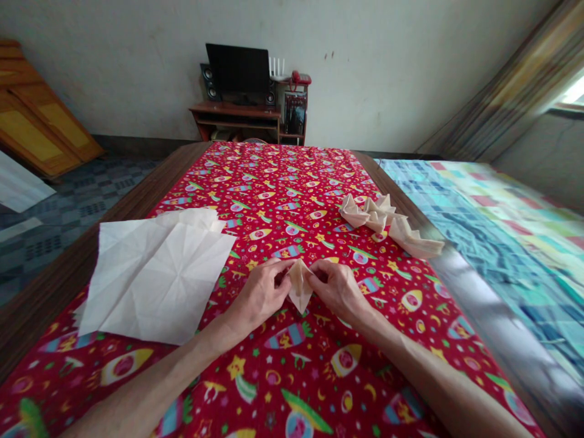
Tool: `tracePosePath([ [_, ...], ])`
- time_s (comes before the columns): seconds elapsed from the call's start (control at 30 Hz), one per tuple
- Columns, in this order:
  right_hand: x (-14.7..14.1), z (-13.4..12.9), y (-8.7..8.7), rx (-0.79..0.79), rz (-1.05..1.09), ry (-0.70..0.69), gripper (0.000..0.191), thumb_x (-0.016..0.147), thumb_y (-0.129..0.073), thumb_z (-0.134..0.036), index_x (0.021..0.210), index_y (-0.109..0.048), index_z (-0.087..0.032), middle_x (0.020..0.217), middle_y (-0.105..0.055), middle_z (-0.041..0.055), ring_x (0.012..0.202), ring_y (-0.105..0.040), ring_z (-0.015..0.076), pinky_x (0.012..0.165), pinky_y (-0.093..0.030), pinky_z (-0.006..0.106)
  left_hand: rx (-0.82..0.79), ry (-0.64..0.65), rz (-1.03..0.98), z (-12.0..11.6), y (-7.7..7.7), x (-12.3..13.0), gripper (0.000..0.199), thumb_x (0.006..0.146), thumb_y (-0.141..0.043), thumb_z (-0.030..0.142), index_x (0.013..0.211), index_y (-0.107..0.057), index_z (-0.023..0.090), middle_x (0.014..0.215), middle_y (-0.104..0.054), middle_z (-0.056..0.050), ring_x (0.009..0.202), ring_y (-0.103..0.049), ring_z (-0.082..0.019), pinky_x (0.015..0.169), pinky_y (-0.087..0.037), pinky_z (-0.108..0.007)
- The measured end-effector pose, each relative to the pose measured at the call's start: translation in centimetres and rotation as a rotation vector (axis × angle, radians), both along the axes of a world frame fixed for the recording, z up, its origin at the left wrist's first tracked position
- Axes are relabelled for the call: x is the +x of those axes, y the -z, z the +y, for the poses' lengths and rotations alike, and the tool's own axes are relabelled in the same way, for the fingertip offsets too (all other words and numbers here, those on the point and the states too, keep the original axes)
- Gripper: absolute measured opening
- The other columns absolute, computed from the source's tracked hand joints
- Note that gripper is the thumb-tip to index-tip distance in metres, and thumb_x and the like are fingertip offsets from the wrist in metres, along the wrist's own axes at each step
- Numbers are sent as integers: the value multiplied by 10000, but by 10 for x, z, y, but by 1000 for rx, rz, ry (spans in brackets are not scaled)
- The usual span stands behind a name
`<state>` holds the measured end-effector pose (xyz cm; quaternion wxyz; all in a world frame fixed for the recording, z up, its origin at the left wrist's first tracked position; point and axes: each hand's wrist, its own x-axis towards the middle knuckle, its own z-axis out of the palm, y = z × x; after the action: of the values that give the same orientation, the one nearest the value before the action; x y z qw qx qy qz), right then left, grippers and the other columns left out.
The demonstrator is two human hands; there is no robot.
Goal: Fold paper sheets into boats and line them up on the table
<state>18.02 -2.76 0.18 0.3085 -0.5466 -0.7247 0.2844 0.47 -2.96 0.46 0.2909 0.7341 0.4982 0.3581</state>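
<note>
Over the red, rocket-patterned cloth [292, 365] on the dark brown wooden tabletop [150, 185]: a small, cream, diamond-shaped piece of folded paper [300, 287] between the two hands, one point toward the wearer. Left hand [266, 285] pinches its left edge, thumb against fingers; right hand [336, 286] pinches the right edge likewise. Creased white paper sheets [168, 277], overlapping, lie flat left of the left hand. Cream, pointed folded-paper shapes [387, 222] sit beyond the right hand, off to its right, near the cloth's edge.
</note>
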Motion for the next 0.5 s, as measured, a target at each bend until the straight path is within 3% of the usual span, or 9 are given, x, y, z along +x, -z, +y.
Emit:
tracePosePath([
  [0.2, -1, 0, -2, -18, 2, 14, 222, 789, -527, -264, 588, -540, -173, 517, -499, -37, 478, -425, 77, 459, -281, 193, -326, 129, -282, 2, -2, 0, 611, 788, -480, 183, 1380, -363, 86, 979, -673, -79, 879, -648, -176, 769, -525, -274],
  [0.5, -2, -1, 1, -18, 30, 12, 251, 815, -538, -264, 581, -522, -175, 506, -488, -47, 467, -426, 75, 456, -297, 197, -457, 168, -465, 3, 0, -1, 624, 773, -571, 302, 1338, -410, 92, 880, -619, -49, 824, -607, -177, 744, -478, -275],
])
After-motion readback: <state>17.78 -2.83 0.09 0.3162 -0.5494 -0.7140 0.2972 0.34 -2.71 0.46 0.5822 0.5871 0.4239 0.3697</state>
